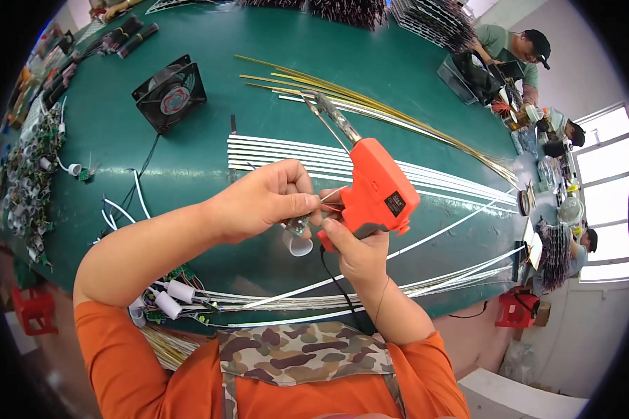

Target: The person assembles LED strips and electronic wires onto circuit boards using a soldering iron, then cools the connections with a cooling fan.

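Observation:
In front of my chest, my left hand (276, 199) is closed, thumb and finger pinching thin wires at a small green circuit board (299, 225). A short white plastic sleeve (298, 244) hangs just below the board. My right hand (362, 255) is wrapped round an orange-red soldering gun (381, 185), its metal tip pointing up and away to the left. Thin white and red wires (333, 197) run between the two hands beside the gun's body. The right fingers behind the gun are partly hidden. White light strips (279, 150) lie on the green table (258, 42) beyond my hands.
A black fan (171, 94) stands at the far left, near a heap of wired circuit boards (28, 174). Brass-coloured strips (398, 115) lie beyond the white ones. White cylinders (168, 300) with wired strips lie near the front edge. Other people (510, 52) sit at the right.

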The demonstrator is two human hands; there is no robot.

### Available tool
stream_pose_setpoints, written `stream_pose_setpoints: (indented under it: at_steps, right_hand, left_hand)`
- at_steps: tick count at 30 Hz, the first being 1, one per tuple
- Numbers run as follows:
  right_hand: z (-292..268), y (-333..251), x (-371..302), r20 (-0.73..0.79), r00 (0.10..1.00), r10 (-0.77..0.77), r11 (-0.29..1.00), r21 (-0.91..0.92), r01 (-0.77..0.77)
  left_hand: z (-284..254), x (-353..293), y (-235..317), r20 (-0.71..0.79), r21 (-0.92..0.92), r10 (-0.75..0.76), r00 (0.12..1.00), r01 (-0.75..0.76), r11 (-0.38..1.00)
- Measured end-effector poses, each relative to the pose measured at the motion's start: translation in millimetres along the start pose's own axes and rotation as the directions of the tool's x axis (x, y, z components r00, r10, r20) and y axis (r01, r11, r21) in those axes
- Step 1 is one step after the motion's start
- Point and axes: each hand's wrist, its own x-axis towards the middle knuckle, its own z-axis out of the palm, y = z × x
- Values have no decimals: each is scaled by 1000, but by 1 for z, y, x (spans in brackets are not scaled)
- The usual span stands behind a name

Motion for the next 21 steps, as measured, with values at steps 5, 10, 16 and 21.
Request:
stream_pose_setpoints:
  at_steps: [5,10,16,21]
  right_hand:
    - [2,-14,1,93,994,60,997,49,-65]
    - [10,-18,1,85,996,17,999,35,-20]
    - [6,-22,-2,151,988,-39,999,43,33]
    - [9,-24,0,-20,999,-46,995,-90,44]
  left_hand:
    - [0,-5,-2,15,-31,-1,1000,1,1000]
    - [5,-10,3,-48,-25,-72,996,71,997]
    - [17,-15,9,83,-44,-135,987,139,989]
    - [29,-25,17,10,278,-30,1000,26,960]
